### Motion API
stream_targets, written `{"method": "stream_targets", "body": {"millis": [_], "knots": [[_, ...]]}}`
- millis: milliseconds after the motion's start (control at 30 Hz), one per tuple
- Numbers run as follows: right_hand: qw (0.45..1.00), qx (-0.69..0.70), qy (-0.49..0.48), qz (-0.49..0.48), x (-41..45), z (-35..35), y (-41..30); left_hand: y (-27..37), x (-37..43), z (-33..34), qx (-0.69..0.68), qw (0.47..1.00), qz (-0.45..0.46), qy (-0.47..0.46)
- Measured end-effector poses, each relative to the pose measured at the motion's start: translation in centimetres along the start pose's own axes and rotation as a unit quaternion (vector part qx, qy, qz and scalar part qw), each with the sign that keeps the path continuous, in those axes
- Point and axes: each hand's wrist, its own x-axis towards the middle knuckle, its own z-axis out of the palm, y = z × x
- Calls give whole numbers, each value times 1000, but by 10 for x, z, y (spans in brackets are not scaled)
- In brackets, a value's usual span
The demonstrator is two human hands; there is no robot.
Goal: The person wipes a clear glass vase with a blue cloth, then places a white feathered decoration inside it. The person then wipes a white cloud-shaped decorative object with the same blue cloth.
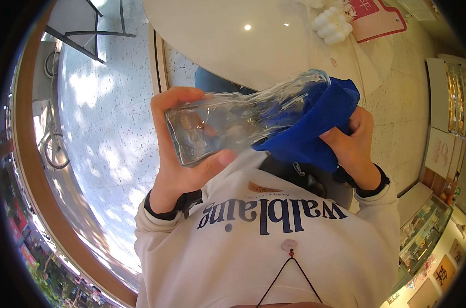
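Tilted on its side in front of my chest is a clear glass vase with a square base and a twisted, flared neck. My left hand grips the base end, thumb on the near side and fingers around the far side. My right hand pinches a blue cloth at the vase's mouth. Part of the cloth wraps over the rim, and blue shows through the neck glass. How far the cloth reaches inside is hard to tell.
A white round table lies beyond the vase. On it are a white bubble-shaped candle and a red-and-white sign. A metal-framed chair stands at far left. Glass display cases line the right.
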Motion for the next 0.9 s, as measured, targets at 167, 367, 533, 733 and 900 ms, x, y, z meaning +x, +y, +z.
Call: {"method": "stream_targets", "body": {"millis": [167, 367, 533, 733, 900], "knots": [[970, -186, -45, -149, -2, -6, -8, 1, 0, 6, -130, 981, -136, 44], [857, -375, -36, -352, 0, -10, -6, -7, 1, 1, -202, 966, -159, 18], [851, -371, -151, -339, 14, -18, 10, -31, 5, -3, -386, 900, -200, 30], [802, -466, -142, -347, 16, -37, 10, -33, 10, -5, -436, 874, -214, 18], [856, -406, 67, -312, 10, -62, 56, -22, 16, -8, -543, 800, -249, 64]]}}
